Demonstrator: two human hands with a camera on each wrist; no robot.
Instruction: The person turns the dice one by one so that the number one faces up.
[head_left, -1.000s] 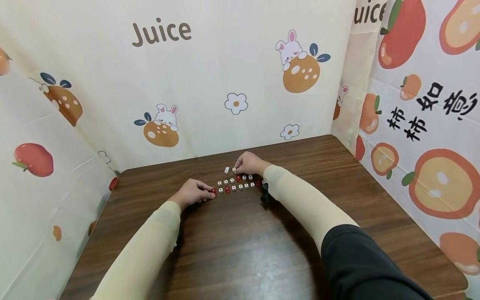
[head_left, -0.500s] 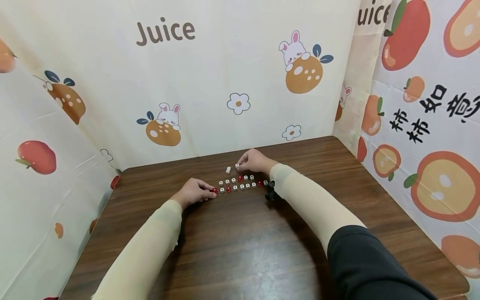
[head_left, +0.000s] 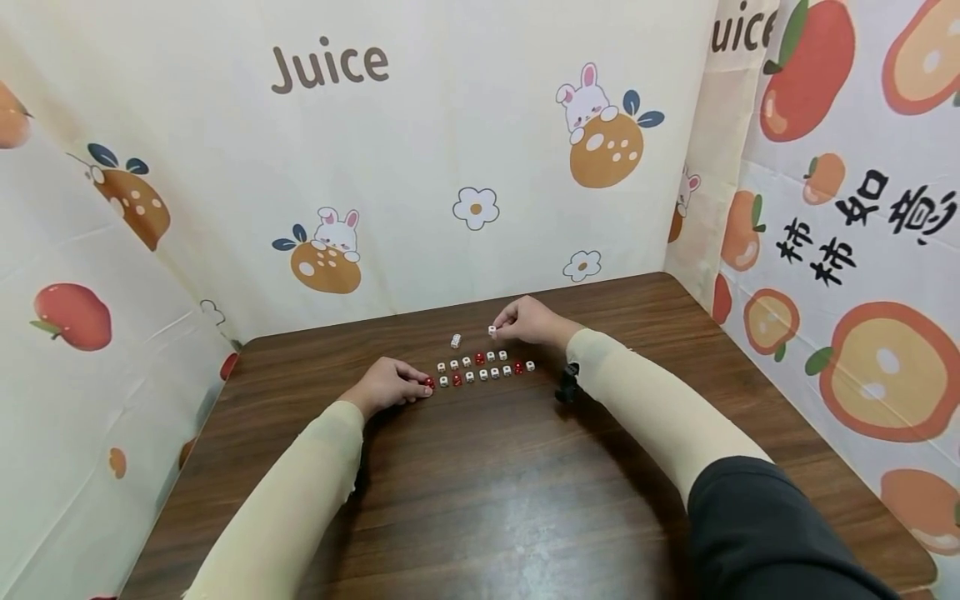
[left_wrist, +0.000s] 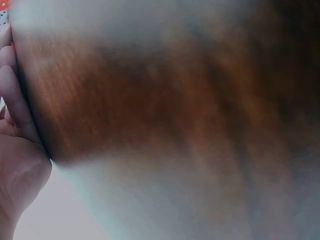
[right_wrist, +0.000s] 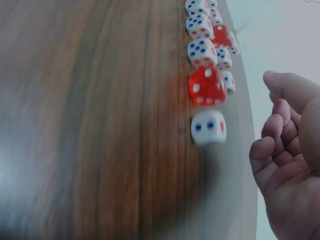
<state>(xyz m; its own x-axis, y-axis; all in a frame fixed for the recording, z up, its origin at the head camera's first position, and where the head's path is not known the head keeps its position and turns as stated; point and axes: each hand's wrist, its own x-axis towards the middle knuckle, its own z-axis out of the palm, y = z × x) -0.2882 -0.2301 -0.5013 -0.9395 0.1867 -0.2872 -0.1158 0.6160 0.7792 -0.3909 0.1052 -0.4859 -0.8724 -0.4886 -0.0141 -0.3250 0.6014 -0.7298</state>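
Note:
In the head view my left hand [head_left: 385,383] pinches a red die [head_left: 429,382] at the left end of the front row of dice. My right hand [head_left: 534,322] holds a white die [head_left: 492,331] by the fingertips, behind the right part of the back row. The right wrist view shows that hand [right_wrist: 292,145] with fingers curled in, the held die hidden there. White dice [right_wrist: 202,52] and a red die [right_wrist: 207,87] line up along the front row, ending in a white die [right_wrist: 209,128]. The left wrist view catches only the edge of my left hand [left_wrist: 20,120].
The shorter back row holds white dice [head_left: 453,365] and one red die [head_left: 480,358]. Behind it, white dice [head_left: 456,341] sit close together. Everything rests on a dark wooden table [head_left: 480,483], with printed curtains [head_left: 420,150] beyond its back and side edges.
My right hand has moved right, carrying the white die away from the white dice behind the rows. The front row's right end has come into view. My left hand stays at the red die.

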